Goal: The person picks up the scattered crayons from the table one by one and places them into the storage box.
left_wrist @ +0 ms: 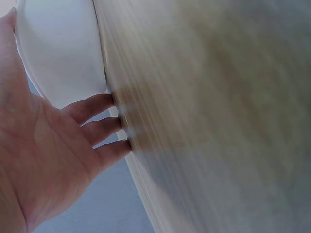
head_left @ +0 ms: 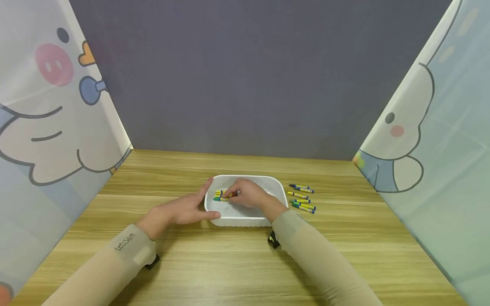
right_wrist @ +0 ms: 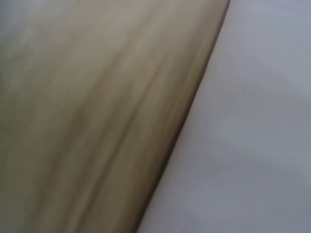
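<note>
A white plastic tub (head_left: 245, 221) stands on the table, with several yellow-wrapped crayons (head_left: 220, 192) side by side at its left end. My right hand (head_left: 246, 193) reaches over the front rim into the tub, its thumb and index finger pinching a crayon against that group; the hand hides part of them. At the tub's left end is my left hand (head_left: 187, 208), its thumb along the front rim and its index finger at the back-left corner. The left wrist view shows this hand's other fingers (left_wrist: 92, 108) fairly straight, low beside the tub wall, fingertips at the tabletop.
To the right of the tub, several more crayons (head_left: 302, 195) lie loose on the wooden table (head_left: 214, 272), green and dark tips pointing left. A grey panel (head_left: 245, 85) rises behind the table. Printed cartoon sheets (head_left: 405, 127) stand on both sides.
</note>
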Demonstrator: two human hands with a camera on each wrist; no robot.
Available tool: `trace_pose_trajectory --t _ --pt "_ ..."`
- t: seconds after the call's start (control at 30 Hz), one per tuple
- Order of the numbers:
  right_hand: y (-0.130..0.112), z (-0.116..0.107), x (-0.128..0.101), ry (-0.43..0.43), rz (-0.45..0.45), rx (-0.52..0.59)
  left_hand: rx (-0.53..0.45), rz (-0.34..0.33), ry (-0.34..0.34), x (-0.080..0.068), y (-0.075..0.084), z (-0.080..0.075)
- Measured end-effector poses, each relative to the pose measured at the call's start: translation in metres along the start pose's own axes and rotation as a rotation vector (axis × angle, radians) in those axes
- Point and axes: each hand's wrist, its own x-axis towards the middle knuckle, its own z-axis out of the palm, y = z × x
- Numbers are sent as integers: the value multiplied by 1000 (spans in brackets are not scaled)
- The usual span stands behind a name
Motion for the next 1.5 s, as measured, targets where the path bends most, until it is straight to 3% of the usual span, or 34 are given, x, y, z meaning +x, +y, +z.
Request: trace_pose_trajectory --t 1.13,1.3,1.5 --pt "-1 0 -2 31 15 -2 0 -9 -12 -2 3 -1" --pt "-3 -11 -6 31 32 36 -13 -11 -15 -4 5 -1" --pt "5 -46 -25 73 18 91 -17 -16 -14 -4 6 -2"
